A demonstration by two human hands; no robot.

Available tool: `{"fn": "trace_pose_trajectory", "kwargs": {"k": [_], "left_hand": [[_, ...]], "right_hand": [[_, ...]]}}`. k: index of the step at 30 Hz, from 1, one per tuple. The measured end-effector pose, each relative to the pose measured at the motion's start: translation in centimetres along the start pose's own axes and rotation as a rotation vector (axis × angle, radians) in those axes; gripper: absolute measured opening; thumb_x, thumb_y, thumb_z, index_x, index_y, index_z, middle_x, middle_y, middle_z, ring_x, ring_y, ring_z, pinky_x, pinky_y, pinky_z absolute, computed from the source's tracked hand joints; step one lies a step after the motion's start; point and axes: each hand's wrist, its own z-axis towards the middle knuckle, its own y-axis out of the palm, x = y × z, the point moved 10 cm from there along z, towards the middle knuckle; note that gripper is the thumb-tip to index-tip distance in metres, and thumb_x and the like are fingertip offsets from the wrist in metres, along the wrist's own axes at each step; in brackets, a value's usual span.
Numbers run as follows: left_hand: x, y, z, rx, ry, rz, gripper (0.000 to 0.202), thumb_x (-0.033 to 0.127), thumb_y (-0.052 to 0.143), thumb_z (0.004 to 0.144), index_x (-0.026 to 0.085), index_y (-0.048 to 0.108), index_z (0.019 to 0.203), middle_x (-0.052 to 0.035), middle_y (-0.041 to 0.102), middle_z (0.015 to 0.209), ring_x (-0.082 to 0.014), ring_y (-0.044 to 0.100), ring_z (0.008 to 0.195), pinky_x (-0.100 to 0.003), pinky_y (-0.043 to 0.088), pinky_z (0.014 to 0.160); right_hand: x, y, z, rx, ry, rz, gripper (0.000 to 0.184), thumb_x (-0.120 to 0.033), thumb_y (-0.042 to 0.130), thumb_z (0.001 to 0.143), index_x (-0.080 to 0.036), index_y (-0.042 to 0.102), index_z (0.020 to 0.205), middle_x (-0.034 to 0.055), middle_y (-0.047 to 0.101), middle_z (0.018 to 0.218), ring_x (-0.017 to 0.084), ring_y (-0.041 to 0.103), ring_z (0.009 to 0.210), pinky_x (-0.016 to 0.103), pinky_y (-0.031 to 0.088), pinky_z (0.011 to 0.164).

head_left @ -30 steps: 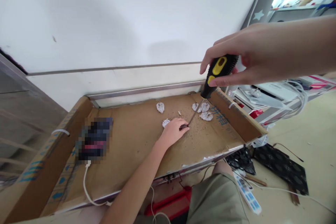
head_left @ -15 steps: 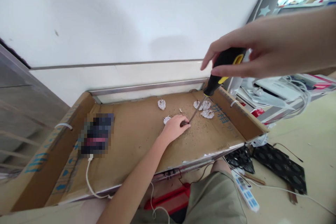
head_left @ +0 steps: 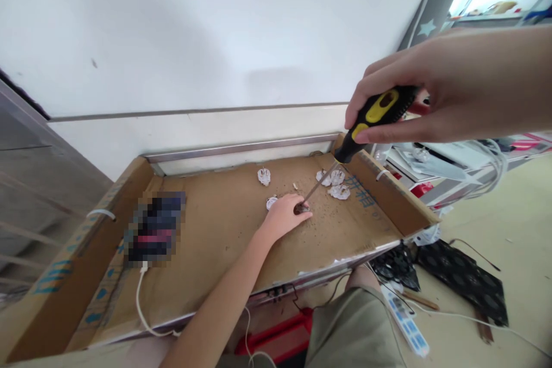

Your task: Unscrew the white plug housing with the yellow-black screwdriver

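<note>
My right hand point(head_left: 425, 98) is closed round the black and yellow handle of a screwdriver point(head_left: 374, 118), held high at the upper right. Its thin metal shaft slants down and left, with the tip at the fingers of my left hand point(head_left: 285, 215). That hand rests on the cardboard sheet point(head_left: 215, 241) with fingers pinched on a small dark part that I cannot name. A white plug piece point(head_left: 271, 202) lies right behind it. More white plug pieces point(head_left: 338, 184) lie to the right, and one white plug point(head_left: 263, 176) further back.
A blurred dark device point(head_left: 154, 229) with a white cable point(head_left: 144, 310) lies on the cardboard's left. Small dark bits are scattered near the plugs. On the floor to the right lie a power strip point(head_left: 405, 319), black fan panels point(head_left: 461, 279) and cables. A white wall is behind.
The screwdriver handle has turned in my right hand, its yellow stripe showing at a different side. The left hand stays on the small part. The view shifted slightly.
</note>
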Motion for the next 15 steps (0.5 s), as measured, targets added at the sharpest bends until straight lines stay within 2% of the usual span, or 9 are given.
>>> {"fn": "trace_pose_trajectory", "kwargs": {"k": [3, 8, 12, 15], "left_hand": [[-0.1, 0.0, 0.0, -0.007, -0.007, 0.007, 0.019, 0.039, 0.063, 0.077, 0.022, 0.062, 0.086, -0.0003, 0.065, 0.090, -0.0190, 0.059, 0.087, -0.029, 0.042, 0.077], [-0.2, 0.0, 0.0, 0.001, -0.010, -0.001, 0.020, 0.040, 0.063, 0.077, 0.022, 0.061, 0.086, -0.0008, 0.064, 0.093, -0.0192, 0.058, 0.089, -0.029, 0.042, 0.078], [-0.2, 0.1, 0.1, -0.017, -0.014, -0.003, 0.020, 0.040, 0.063, 0.077, 0.022, 0.062, 0.086, -0.0010, 0.064, 0.091, -0.0193, 0.058, 0.087, -0.028, 0.042, 0.077], [0.0, 0.1, 0.1, -0.025, -0.011, -0.007, 0.020, 0.040, 0.061, 0.078, 0.022, 0.062, 0.086, -0.0009, 0.064, 0.090, -0.0192, 0.058, 0.087, -0.028, 0.042, 0.077]], "right_hand": [[-0.4, 0.3, -0.2, -0.005, -0.079, 0.049, 0.026, -0.057, 0.046, 0.070, -0.042, 0.062, 0.083, -0.0065, 0.061, 0.070, 0.010, 0.051, 0.056, 0.023, 0.038, 0.047], [-1.0, 1.2, -0.2, -0.040, -0.124, 0.060, 0.022, -0.052, 0.046, 0.072, -0.040, 0.062, 0.083, -0.0066, 0.062, 0.075, 0.010, 0.053, 0.058, 0.022, 0.038, 0.048], [-1.2, 0.8, -0.1, 0.001, -0.125, 0.063, 0.022, -0.051, 0.047, 0.072, -0.039, 0.062, 0.082, -0.0068, 0.061, 0.075, 0.010, 0.052, 0.058, 0.023, 0.037, 0.049], [-0.9, 0.6, -0.1, -0.003, -0.069, 0.053, 0.024, -0.051, 0.048, 0.069, -0.038, 0.063, 0.081, -0.0051, 0.061, 0.075, 0.010, 0.050, 0.055, 0.024, 0.036, 0.048]]}}
